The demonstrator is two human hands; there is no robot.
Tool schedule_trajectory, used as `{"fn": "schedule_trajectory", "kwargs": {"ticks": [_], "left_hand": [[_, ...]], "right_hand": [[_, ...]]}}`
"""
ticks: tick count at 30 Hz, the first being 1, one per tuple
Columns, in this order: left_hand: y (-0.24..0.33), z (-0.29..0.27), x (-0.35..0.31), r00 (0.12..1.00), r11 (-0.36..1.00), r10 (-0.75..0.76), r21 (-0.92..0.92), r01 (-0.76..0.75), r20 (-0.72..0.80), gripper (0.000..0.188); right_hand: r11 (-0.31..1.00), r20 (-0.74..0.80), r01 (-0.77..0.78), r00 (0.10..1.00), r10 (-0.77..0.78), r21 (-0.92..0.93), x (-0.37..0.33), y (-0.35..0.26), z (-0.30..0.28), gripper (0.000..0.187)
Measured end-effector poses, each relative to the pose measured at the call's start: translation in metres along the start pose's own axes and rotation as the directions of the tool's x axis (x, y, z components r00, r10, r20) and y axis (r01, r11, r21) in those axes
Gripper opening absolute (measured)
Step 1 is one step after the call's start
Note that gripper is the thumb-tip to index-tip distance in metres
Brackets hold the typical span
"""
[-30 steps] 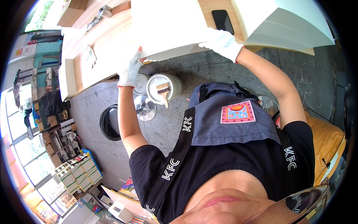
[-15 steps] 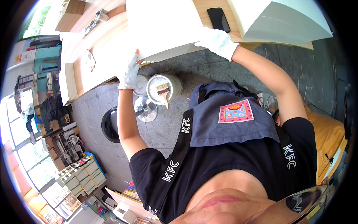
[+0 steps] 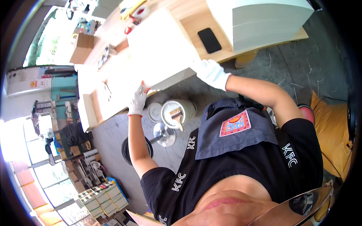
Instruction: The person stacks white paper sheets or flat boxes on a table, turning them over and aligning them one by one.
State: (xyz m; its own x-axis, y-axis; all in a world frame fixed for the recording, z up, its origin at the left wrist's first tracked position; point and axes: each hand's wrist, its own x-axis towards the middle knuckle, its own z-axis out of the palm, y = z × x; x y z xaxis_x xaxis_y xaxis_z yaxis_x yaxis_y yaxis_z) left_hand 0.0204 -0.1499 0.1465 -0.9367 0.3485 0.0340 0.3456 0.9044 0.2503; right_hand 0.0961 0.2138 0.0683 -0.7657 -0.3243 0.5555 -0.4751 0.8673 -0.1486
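Observation:
A thick stack of white sheets (image 3: 162, 45) lies on the wooden table, its near side edge facing me. At its near left end is my left hand (image 3: 137, 101) in a white knit glove with bare fingertips showing. The thumb and a finger there stand apart, touching the edge; the other fingers blend into the bright white. My right hand (image 3: 213, 75), also in a white glove, grips the near right corner with its fingers bent over it. Glare hides those fingertips. A black phone (image 3: 209, 40) rests on the wood right of the stack.
A taller white stack (image 3: 264, 28) stands at the table's right. Below the near edge are a white bucket (image 3: 190, 109) with a paintbrush (image 3: 176, 116) on its lid, a smaller tub (image 3: 155, 112) and a round-based stool (image 3: 164, 135). Tape (image 3: 140, 12) and a cardboard box (image 3: 81, 48) sit farther back.
My view has tilted, so the table appears lower and its far side shows more. Both hands stay at the near edge of the stack; the right hand's fingers look more bent around the corner.

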Motion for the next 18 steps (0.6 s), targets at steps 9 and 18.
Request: {"fn": "schedule_trajectory", "kwargs": {"ticks": [9, 18], "left_hand": [[0.157, -0.094, 0.081, 0.996, 0.952, 0.070, 0.295, -0.081, 0.049, 0.050], [0.414, -0.062, 0.166, 0.439, 0.513, 0.833, 0.172, -0.841, -0.338, 0.042]], "right_hand": [[0.941, 0.116, -0.046, 0.993, 0.007, 0.335, 0.002, 0.036, -0.117, 0.066], [0.859, -0.659, -0.499, 0.685, 0.310, -0.115, -0.039, 0.271, -0.299, 0.039]]}}
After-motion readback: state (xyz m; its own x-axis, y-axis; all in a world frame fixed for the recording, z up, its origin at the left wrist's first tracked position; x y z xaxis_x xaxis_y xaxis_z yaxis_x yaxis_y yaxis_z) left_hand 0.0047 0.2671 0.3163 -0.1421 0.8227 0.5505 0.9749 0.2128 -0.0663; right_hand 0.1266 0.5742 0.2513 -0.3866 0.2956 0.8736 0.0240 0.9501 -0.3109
